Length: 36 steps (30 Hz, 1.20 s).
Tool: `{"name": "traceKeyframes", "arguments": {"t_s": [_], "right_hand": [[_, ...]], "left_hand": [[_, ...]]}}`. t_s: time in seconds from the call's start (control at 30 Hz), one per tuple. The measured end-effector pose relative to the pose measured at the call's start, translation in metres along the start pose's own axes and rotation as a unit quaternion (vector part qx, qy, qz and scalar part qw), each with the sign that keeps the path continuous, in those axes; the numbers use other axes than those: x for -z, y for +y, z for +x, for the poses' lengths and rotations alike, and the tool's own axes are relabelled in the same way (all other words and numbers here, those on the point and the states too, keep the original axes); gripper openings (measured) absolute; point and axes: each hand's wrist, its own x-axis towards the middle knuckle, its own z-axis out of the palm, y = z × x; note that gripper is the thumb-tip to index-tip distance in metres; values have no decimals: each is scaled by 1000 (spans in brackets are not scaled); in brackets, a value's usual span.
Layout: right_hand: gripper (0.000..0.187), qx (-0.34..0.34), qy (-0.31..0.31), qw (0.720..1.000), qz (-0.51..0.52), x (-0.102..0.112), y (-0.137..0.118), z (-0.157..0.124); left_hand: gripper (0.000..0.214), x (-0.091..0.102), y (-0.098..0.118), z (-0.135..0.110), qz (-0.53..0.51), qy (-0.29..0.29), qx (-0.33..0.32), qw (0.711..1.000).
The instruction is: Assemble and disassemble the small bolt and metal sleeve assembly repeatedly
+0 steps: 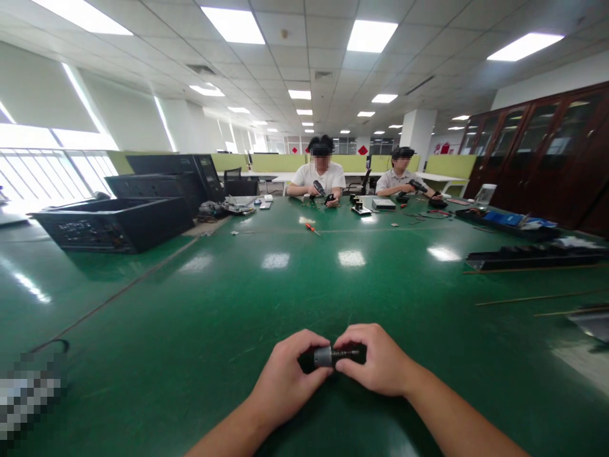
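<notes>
Just above the green tabletop (228, 298), close to me, I hold a small cylindrical part (323, 357) with a grey sleeve and a dark, ringed end. My left hand (290, 374) closes thumb and fingers round the grey sleeve. The fingers of my right hand (378, 358) pinch the dark end, which shows thin bright rings. The two hands almost meet at the middle of the part, which lies roughly level from left to right. Its exact kind I cannot make out, and the fingers cover some of it.
Black computer cases (124, 219) stand on the left. An orange-handled screwdriver (311, 228) lies further off. Across the table two people hold power drills (319, 188). Black trays (509, 225) and thin rods (537, 298) are on the right.
</notes>
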Motion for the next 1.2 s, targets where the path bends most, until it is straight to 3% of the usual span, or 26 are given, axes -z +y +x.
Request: {"name": "traceKeyframes", "arguments": {"t_s": [1.2], "right_hand": [[9, -14, 2, 999, -44, 0, 3, 2]], "left_hand": [[22, 4, -2, 1, 37, 24, -10, 999]]}}
